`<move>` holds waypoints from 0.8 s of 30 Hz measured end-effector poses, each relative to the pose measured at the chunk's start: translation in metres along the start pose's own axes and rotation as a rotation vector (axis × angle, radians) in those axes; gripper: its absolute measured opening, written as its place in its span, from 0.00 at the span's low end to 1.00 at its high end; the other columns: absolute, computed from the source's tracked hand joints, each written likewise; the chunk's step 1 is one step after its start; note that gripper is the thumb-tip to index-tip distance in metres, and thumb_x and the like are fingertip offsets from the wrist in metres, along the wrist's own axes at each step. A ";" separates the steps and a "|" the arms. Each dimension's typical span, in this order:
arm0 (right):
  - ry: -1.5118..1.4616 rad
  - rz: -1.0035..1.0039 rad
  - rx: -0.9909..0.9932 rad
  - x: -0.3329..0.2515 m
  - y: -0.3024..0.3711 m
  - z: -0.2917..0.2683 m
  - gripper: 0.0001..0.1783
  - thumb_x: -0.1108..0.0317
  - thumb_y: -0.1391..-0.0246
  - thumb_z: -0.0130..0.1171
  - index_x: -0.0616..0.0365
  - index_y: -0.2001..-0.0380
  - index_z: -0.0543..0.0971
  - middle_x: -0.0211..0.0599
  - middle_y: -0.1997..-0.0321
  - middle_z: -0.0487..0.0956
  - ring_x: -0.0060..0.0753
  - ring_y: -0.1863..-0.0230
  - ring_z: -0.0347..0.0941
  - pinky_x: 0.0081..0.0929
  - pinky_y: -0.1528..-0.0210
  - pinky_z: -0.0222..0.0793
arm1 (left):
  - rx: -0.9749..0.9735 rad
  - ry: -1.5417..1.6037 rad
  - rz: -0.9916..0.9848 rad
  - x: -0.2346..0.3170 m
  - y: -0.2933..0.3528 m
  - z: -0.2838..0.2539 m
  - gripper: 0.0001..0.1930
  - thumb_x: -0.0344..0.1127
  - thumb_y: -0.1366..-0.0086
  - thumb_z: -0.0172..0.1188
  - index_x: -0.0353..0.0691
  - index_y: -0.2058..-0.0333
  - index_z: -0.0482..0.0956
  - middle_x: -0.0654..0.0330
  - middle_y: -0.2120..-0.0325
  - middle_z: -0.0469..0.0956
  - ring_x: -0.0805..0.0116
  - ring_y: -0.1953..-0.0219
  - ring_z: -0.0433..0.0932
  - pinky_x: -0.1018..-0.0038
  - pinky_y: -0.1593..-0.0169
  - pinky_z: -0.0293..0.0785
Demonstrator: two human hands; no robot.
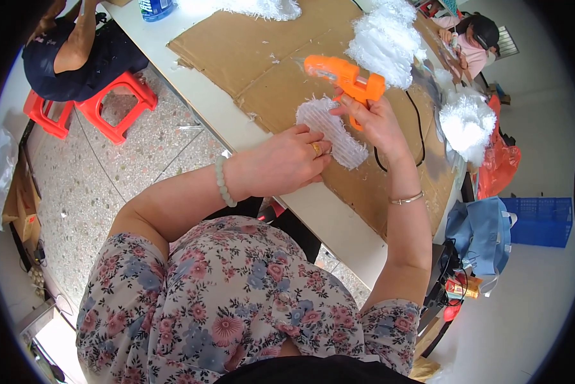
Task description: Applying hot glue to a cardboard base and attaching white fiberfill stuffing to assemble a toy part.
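A white ribbed cloth piece point(333, 133) with frayed edges lies on a brown cardboard sheet point(281, 57). My left hand point(287, 160) is at its near left edge, the fingers curled and closed on that edge; the thumb is mostly hidden. My right hand point(375, 125) grips the handle of an orange glue gun point(348, 73) just above the cloth's far end. The gun's nozzle points left, away from the cloth. A black cord point(422, 128) runs beside my right wrist over the cardboard.
White fluffy heaps point(386, 41) stand along the table's far right, another heap point(468, 125) beside a red plastic bag point(500, 163). A blue bottle point(156, 9) is at the far left. Two people sit nearby, one by red stools point(116, 105). A blue bag point(486, 233) hangs right.
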State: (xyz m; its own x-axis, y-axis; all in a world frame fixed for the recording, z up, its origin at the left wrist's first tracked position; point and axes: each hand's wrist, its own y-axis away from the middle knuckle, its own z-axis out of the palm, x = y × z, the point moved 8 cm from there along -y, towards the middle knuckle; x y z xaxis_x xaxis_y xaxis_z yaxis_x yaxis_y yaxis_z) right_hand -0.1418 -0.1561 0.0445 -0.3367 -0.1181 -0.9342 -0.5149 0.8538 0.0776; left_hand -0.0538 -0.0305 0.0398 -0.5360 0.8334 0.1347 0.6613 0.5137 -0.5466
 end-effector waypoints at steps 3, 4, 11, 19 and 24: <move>-0.047 -0.073 0.074 -0.010 0.003 -0.008 0.20 0.68 0.41 0.54 0.62 0.47 0.69 0.35 0.51 0.75 0.30 0.54 0.74 0.26 0.53 0.70 | -0.001 0.016 -0.004 0.000 0.000 0.000 0.15 0.40 0.49 0.63 0.35 0.68 0.77 0.57 0.64 0.76 0.61 0.56 0.73 0.68 0.52 0.69; -0.063 -0.116 0.127 -0.015 0.005 -0.013 0.19 0.68 0.41 0.54 0.61 0.47 0.69 0.34 0.52 0.76 0.29 0.54 0.74 0.25 0.53 0.69 | 0.008 0.008 -0.001 0.001 0.000 -0.001 0.15 0.40 0.49 0.63 0.35 0.68 0.77 0.57 0.64 0.76 0.61 0.56 0.73 0.67 0.52 0.69; 0.111 0.034 0.079 0.005 0.006 0.002 0.17 0.68 0.40 0.53 0.60 0.48 0.71 0.33 0.54 0.76 0.24 0.55 0.74 0.22 0.54 0.68 | 0.038 0.004 0.004 0.000 -0.001 0.000 0.14 0.40 0.48 0.62 0.35 0.68 0.77 0.57 0.64 0.76 0.61 0.56 0.73 0.67 0.52 0.69; -0.072 -0.098 0.107 -0.013 0.006 0.000 0.18 0.68 0.41 0.54 0.61 0.48 0.71 0.33 0.54 0.76 0.25 0.55 0.75 0.21 0.57 0.69 | 0.018 0.025 -0.011 -0.001 -0.001 0.001 0.13 0.39 0.47 0.62 0.35 0.68 0.77 0.57 0.65 0.76 0.61 0.57 0.74 0.67 0.53 0.69; 0.169 -0.115 0.036 -0.012 -0.006 0.022 0.19 0.67 0.42 0.54 0.63 0.48 0.71 0.33 0.55 0.77 0.24 0.55 0.74 0.22 0.56 0.69 | 0.042 -0.003 -0.002 0.000 -0.001 0.002 0.13 0.39 0.48 0.62 0.35 0.68 0.77 0.56 0.66 0.76 0.60 0.56 0.74 0.66 0.51 0.69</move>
State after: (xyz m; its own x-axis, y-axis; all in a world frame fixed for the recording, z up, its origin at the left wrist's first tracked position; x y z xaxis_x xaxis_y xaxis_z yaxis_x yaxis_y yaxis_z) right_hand -0.1173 -0.1489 0.0481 -0.4060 -0.2967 -0.8644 -0.5302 0.8469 -0.0417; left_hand -0.0551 -0.0313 0.0387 -0.5386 0.8319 0.1337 0.6376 0.5061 -0.5808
